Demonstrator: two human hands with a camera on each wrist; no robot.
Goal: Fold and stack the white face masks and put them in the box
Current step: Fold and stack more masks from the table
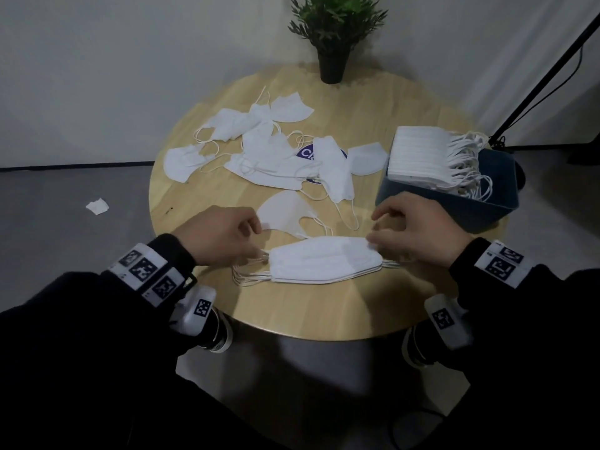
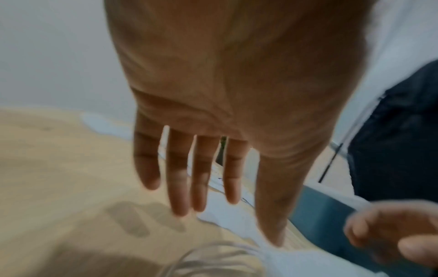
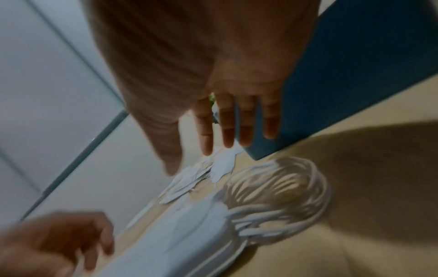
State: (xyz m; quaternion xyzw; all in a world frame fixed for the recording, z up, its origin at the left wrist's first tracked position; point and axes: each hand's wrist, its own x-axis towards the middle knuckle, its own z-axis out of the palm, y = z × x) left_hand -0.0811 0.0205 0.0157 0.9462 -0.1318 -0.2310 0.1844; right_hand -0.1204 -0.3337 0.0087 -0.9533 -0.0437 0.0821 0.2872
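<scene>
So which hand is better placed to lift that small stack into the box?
Probably the right hand: it hovers over the stack end nearest the blue box; the left hand is at the far end.

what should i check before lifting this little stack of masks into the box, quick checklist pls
1. Small stack squared up: ok, the edges lie nearly flush on the table.
2. Left hand gripping the stack: not ok, its fingers are straight and hold nothing in the left wrist view.
3. Right hand gripping the stack: not ok, its fingers are straight above the stack's right end.
4. Ear loops gathered: not ok, they fan out loose at both ends.
5. Room in the blue box: cannot tell, a tall pile of masks already rises above its rim.
6. Folding finished: not ok, loose masks still lie mid-table.
</scene>
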